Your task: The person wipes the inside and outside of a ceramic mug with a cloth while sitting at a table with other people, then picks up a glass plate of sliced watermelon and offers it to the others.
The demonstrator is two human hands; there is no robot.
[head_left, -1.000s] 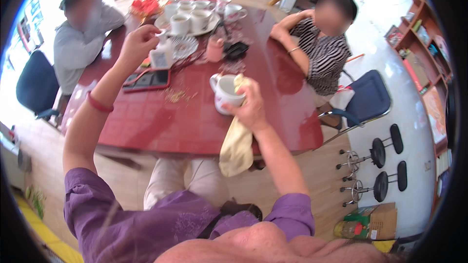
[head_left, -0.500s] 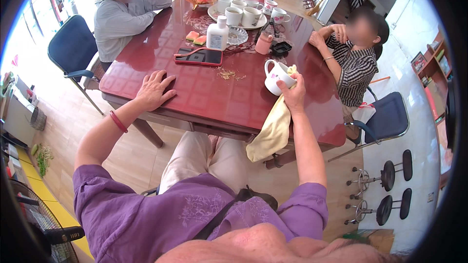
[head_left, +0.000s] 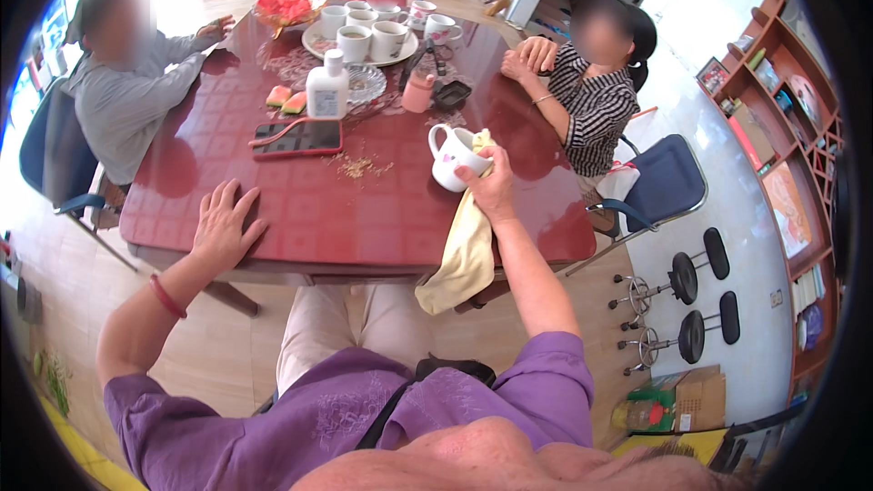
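Note:
My right hand (head_left: 494, 184) is closed on a white mug (head_left: 446, 166) with a pink pattern, at the right of the glossy red table (head_left: 364, 227). The thumb presses on the mug's side, and the handle points away to the left. A pale yellow cloth (head_left: 459, 259) is bunched at the mug's rim under the same hand and hangs down past the table's front edge. My left hand (head_left: 225, 225) lies flat on the tabletop near the front left, fingers spread, holding nothing. Small brown crumbs (head_left: 361, 166) are scattered between the hands.
Beyond my hands lie a phone (head_left: 314, 138) in a red case, a white bottle (head_left: 326, 95), melon slices (head_left: 294, 103), a glass dish (head_left: 368, 82), a pink jar (head_left: 418, 93) and a tray (head_left: 314, 45) of several mugs. People sit at the left, far and right sides.
The view has turned right, so the table and hands appear farther left. My right hand keeps hold of the mug and cloth. The person at the left has lifted a hand.

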